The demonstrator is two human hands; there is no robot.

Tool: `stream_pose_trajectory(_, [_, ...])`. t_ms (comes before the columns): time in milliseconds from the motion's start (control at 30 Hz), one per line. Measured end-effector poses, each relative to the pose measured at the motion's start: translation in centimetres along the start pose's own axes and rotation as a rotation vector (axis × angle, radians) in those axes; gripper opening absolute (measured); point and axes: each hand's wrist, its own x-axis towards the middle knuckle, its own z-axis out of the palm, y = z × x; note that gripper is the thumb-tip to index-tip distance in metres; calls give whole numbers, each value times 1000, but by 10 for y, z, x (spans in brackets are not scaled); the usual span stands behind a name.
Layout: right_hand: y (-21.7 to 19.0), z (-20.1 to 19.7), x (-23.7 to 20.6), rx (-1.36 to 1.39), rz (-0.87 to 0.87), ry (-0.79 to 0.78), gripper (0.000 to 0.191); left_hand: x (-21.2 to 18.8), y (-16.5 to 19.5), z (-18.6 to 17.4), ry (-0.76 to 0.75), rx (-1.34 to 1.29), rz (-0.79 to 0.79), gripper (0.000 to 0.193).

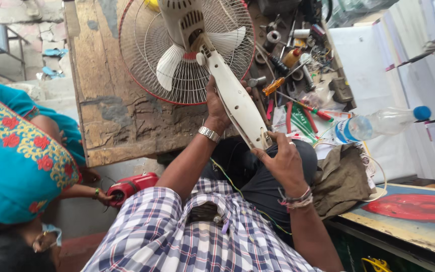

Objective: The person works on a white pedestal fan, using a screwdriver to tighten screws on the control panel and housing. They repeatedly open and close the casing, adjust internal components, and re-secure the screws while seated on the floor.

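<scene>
You are wearing a blue, white and red checked shirt, a metal watch on your left hand, and thread bands and a ring on your right hand.
</scene>
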Motion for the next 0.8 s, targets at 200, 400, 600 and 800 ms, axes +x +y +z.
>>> stream_pose_trajectory(200, [-39,22,29,110,-292,-16,105,-17,17,-11,0,95,19,80])
stream_pose_trajectory(400, [-41,37,31,14,-239,-62,102,-7,30,-8,61,103,21,76])
stream_pose_trajectory(600, [-35,38,22,60,-311,-17,98,-7,26,-13,34,118,46,75])
stream_pose_trajectory(800, [-45,45,1,-106,-279,38,98,-9,26,-15,32,165,17,75])
